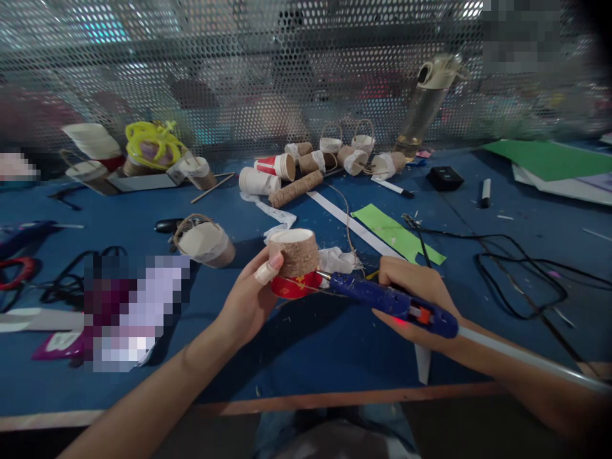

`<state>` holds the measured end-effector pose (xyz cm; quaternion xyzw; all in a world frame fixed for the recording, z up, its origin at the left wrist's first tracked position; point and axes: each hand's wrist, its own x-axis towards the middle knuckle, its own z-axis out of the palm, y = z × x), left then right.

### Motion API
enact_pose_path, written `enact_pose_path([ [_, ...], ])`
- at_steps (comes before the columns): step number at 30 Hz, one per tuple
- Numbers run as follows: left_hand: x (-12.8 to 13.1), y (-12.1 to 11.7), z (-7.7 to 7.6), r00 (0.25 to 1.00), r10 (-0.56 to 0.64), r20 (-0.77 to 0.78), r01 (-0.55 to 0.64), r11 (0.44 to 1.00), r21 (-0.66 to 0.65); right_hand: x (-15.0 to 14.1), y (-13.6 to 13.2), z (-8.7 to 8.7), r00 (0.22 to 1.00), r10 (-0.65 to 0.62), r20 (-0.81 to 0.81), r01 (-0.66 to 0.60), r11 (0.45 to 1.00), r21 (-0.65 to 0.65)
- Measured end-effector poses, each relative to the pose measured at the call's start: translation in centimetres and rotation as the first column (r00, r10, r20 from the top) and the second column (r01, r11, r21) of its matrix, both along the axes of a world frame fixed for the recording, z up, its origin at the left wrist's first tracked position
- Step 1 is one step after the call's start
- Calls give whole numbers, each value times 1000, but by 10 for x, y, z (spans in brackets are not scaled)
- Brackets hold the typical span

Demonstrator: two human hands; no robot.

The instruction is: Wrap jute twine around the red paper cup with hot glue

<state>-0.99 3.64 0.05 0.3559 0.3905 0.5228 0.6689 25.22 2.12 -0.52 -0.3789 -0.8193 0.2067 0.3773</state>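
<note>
1. The left hand pinches the twine-wrapped cup by its left side.
2. Right of that grip, a glue gun points at the cup, clasped by the right hand.
3. Blue table beneath both grips; perforated screen beyond.

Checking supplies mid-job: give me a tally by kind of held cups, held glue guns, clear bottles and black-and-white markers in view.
Twine-wrapped cup in left hand: 1
Glue gun in right hand: 1
Clear bottle: 1
Black-and-white markers: 2
Total: 5
</note>
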Motion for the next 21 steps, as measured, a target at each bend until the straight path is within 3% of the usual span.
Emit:
enact_pose_path([
  [21, 0, -1, 1, 998, -18, 59, 20, 1000, -24, -2, 0, 2, 999, -27, -27, 26, 1000, -13],
])
